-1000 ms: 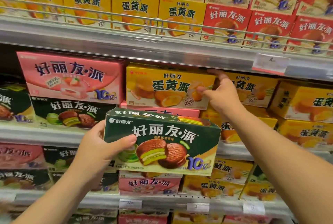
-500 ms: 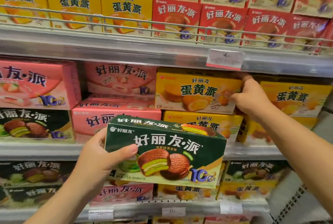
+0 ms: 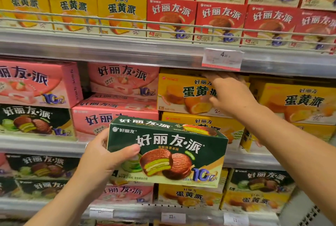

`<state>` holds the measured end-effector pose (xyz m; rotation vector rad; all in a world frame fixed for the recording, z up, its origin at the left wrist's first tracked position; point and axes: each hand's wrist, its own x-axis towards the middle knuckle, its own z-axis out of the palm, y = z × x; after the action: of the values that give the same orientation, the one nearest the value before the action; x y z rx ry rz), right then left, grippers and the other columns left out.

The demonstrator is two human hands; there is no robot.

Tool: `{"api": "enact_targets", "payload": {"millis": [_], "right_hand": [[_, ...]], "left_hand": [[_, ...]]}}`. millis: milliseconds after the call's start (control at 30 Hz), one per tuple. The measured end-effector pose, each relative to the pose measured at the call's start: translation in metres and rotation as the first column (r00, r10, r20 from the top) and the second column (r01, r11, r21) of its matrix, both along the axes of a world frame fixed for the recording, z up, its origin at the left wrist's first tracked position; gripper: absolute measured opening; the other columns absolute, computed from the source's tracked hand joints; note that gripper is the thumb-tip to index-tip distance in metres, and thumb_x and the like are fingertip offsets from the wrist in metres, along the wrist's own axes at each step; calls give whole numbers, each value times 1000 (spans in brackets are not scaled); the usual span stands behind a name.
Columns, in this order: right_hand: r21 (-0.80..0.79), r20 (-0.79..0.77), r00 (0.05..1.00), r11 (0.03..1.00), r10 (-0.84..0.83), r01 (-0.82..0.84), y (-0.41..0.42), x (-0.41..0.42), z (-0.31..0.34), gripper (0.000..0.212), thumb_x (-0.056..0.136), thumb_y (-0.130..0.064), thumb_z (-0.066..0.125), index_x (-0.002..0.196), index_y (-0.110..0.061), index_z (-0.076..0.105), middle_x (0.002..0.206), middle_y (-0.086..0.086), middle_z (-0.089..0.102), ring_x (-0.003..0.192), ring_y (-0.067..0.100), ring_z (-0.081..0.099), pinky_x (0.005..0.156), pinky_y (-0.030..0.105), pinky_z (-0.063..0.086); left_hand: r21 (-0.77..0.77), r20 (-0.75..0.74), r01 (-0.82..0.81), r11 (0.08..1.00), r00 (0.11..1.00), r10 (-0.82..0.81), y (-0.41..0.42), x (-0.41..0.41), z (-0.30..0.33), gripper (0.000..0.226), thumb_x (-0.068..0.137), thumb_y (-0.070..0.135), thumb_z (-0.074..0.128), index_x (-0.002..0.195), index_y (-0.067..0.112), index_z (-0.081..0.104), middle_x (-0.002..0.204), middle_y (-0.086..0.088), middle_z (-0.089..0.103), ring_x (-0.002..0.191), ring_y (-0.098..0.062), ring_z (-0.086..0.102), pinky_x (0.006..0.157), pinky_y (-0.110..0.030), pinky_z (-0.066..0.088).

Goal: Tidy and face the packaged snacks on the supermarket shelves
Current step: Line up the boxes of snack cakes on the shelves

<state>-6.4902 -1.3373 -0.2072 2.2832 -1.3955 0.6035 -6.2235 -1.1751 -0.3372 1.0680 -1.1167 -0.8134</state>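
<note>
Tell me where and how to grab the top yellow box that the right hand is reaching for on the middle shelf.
Take the top yellow box by its right end, coming from the front, thumb on the printed face and fingers over the top edge. It lies flat on another yellow box with little room under the shelf rail, and a pink box crowds its left. The right hand is already there.

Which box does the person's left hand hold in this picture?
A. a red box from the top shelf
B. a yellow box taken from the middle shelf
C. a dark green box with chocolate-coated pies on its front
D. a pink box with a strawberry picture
C: the left hand grips the dark green box at its left end, thumb on the front, while the right hand reaches to the yellow box on the middle shelf.
</note>
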Motion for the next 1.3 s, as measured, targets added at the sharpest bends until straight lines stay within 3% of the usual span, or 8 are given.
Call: {"api": "enact_targets", "payload": {"millis": [167, 633, 733, 833, 900, 1000, 1200, 1300], "right_hand": [[11, -20, 999, 999, -48, 48, -3, -15, 0, 68, 86, -37, 67, 145, -31, 35, 135, 8, 55, 128, 34, 45, 110, 51, 28], [-5, -31, 996, 996, 86, -87, 13, -23, -1, 68, 90, -46, 58, 149, -25, 30, 146, 4, 45, 137, 26, 36, 118, 49, 17], [11, 86, 919, 922, 385, -388, 39, -8, -4, 43, 95, -45, 46, 133, -26, 54, 138, -5, 53, 130, 10, 44, 113, 46, 31], [298, 244, 797, 739, 553, -604, 63, 12, -10, 54, 82, -72, 42, 124, -42, 57, 127, -28, 55, 115, -12, 49, 93, 22, 46], [468, 154, 795, 666, 586, -581, 70, 32, -16, 69, 72, -82, 47, 131, -48, 44, 127, -32, 52, 111, -13, 50, 87, 18, 47], [461, 31, 791, 693, 611, -554, 71, 68, -24, 79, 69, -84, 47, 137, -44, 38, 131, -26, 47, 114, -7, 48, 94, 22, 45], [497, 157, 767, 622, 622, -605, 89, 165, -29, 74, 63, -77, 64, 126, -40, 53, 115, -24, 61, 100, -6, 59, 86, 26, 52], [506, 187, 752, 594, 632, -625, 103, 228, -34, 69, 62, -71, 71, 123, -42, 57, 114, -27, 62, 100, -9, 58, 85, 20, 50]], "left_hand": [[-9, -52, -46, 999, 998, 46, -1, -3, -2, 67, 45, 44, 93, 104, 29, 69, 104, -7, 75, 88, -24, 73, 62, -25, 57], [-36, -54, -69, 997, 996, 67, 3, -15, 2, 65, 46, 46, 94, 103, 28, 69, 104, -7, 75, 89, -24, 73, 64, -23, 56], [-31, -53, -109, 994, 993, 107, 8, -8, 2, 65, 44, 47, 94, 102, 29, 70, 102, -6, 75, 89, -23, 73, 64, -22, 56], [-37, -48, -127, 991, 991, 125, 15, 4, 6, 57, 48, 41, 92, 100, 31, 71, 102, -5, 75, 91, -23, 73, 66, -26, 57], [-31, -46, -154, 988, 987, 153, 24, 19, 8, 57, 48, 39, 91, 101, 30, 71, 103, -5, 75, 92, -24, 73, 68, -27, 57], [-25, -36, -157, 987, 987, 156, 40, 49, 8, 58, 49, 37, 91, 102, 28, 71, 103, -6, 75, 92, -24, 73, 67, -24, 56], [-26, -39, -252, 967, 967, 251, 80, 132, -5, 56, 46, 40, 91, 98, 33, 72, 97, -3, 76, 86, -19, 74, 63, -20, 56], [-23, -31, -272, 962, 962, 271, 103, 188, -15, 60, 47, 45, 90, 102, 41, 67, 103, 2, 75, 92, -16, 73, 69, -27, 58]]}}
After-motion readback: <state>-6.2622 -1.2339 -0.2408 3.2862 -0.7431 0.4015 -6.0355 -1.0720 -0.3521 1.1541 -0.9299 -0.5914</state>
